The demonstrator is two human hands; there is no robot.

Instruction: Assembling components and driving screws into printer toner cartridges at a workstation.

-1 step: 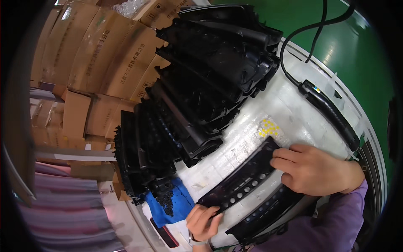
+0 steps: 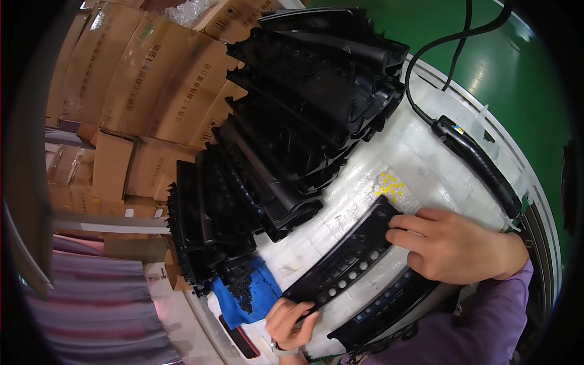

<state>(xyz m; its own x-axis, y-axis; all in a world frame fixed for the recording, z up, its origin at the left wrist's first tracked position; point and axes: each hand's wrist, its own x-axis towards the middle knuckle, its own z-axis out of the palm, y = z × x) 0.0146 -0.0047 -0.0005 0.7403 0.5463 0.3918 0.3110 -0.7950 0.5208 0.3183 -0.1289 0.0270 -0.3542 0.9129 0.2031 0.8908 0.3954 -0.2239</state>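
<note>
A long black plastic panel (image 2: 347,249) with a row of round holes along its near edge lies aslant over the white work surface (image 2: 304,255). My left hand (image 2: 291,323) pinches its lower left end, thumb and fingers closed on it. At the upper right end, my right hand (image 2: 447,246) grips the same panel with curled fingers; the fingertips are partly hidden. A second black holed panel (image 2: 386,307) lies closer to my body, partly under my right arm. Beyond the held panel's right end is a clear patch with small yellow dots (image 2: 389,187).
Many black plastic parts (image 2: 304,103) stand in a row at the back. A blue cloth (image 2: 264,289) holds small black pieces (image 2: 243,297), beside a flat dark red-edged object (image 2: 240,340). A black corded handheld tool (image 2: 477,164) lies at right. Cardboard boxes (image 2: 128,73) are stacked at left.
The held panel has shifted slightly left and tilted so its upper face shows a little differently. Both hands have moved slightly left with it, still gripping its ends.
</note>
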